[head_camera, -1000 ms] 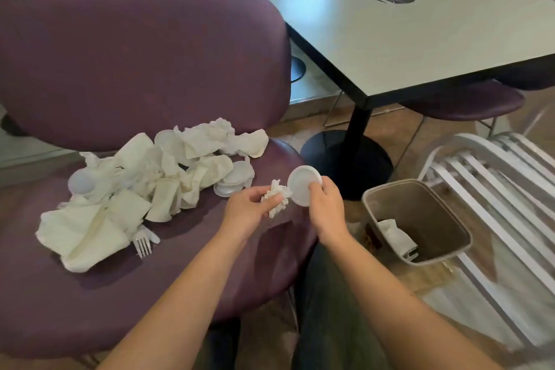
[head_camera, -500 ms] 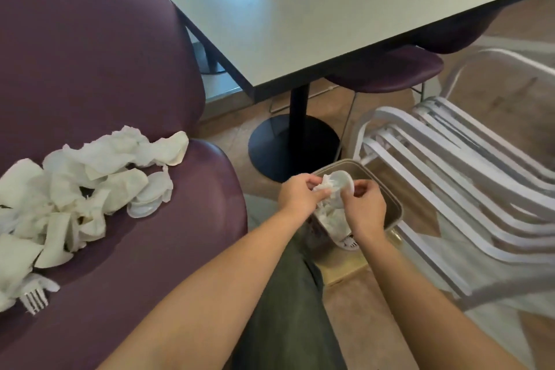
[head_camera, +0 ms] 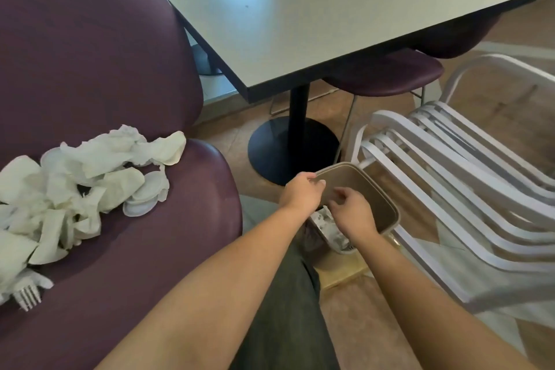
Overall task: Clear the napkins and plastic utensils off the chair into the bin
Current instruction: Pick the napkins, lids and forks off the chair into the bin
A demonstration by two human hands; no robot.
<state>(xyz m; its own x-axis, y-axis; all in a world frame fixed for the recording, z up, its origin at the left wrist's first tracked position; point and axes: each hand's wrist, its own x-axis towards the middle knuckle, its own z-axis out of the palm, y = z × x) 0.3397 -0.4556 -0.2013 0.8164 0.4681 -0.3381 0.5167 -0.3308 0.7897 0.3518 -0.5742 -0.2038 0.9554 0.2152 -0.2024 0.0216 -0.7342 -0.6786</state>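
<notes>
Both hands hang empty over the bin (head_camera: 387,204), fingers loosely curled, with the napkins (head_camera: 90,177) well to the left, nearer the left hand (head_camera: 303,194) than the right hand (head_camera: 351,210).

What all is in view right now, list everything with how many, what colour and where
napkins: a crumpled pile, count unclear, white, on the chair seat at left
lids: a few round ones, white, right edge of the pile
fork: one, white plastic, near end of the pile
chair: one, purple, left
bin: one, tan, on the floor by the white chair, white litter inside
table: one, pale top, black pedestal, centre
white chair: one, slatted, right
stool: one, purple, under the table
left hand: over the bin's near rim, fingers curled, holding nothing visible
right hand: over the bin, fingers loose
</notes>
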